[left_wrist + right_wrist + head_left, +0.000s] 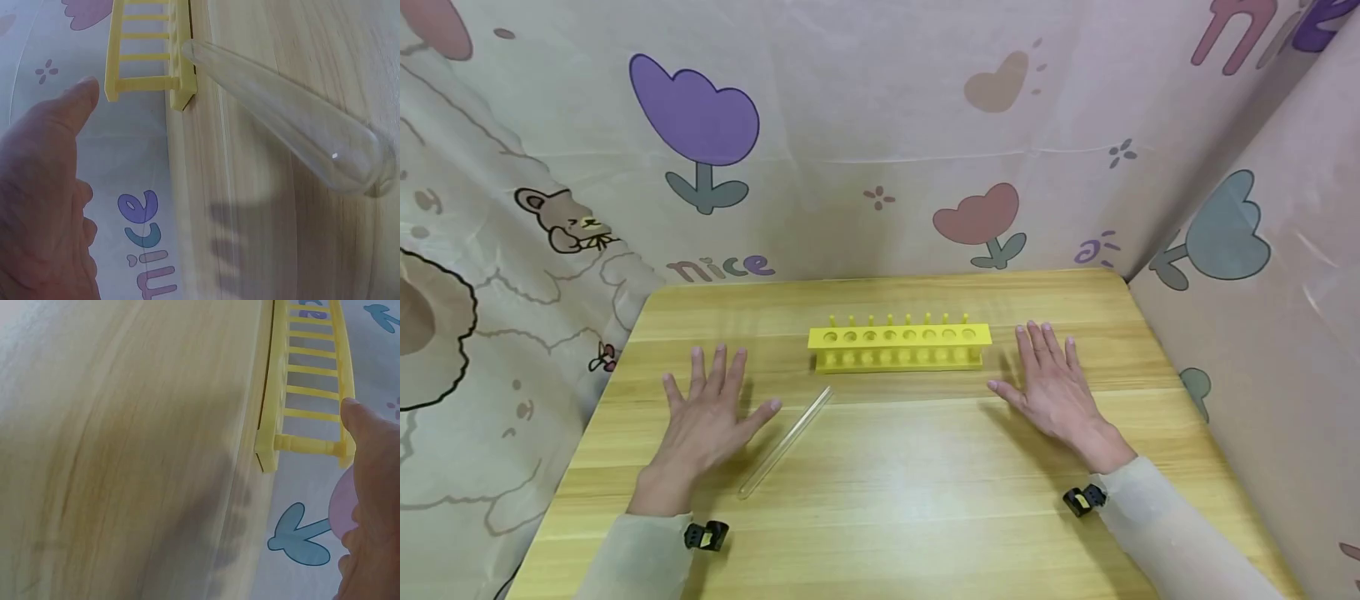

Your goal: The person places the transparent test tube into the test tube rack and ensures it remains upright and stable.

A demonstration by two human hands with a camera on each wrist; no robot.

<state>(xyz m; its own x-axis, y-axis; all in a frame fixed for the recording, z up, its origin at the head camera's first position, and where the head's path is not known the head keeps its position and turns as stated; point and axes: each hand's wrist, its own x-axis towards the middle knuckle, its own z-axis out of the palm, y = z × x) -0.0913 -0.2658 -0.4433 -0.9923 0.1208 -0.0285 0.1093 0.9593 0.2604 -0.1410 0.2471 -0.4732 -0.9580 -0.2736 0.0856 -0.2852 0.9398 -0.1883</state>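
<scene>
A clear glass test tube (786, 443) lies slantwise on the table, its rounded end toward the front edge. Just left of it is my left hand (702, 421), palm down with fingers spread and holding nothing. In the left wrist view the tube (294, 119) looms large, apart from the left hand (44, 200). Toward the back stands a yellow test tube rack (899, 348) with a row of round holes and short pegs behind. My right hand (1054, 392), fingers straight, is right of the rack and holds nothing; the right wrist view shows its thumb near the rack (270, 394).
The wooden table (925, 483) has its back edge against a patterned curtain (835, 100). More curtain hangs along the left and right sides. A small black camera is strapped at each wrist, over light sleeves (1180, 533).
</scene>
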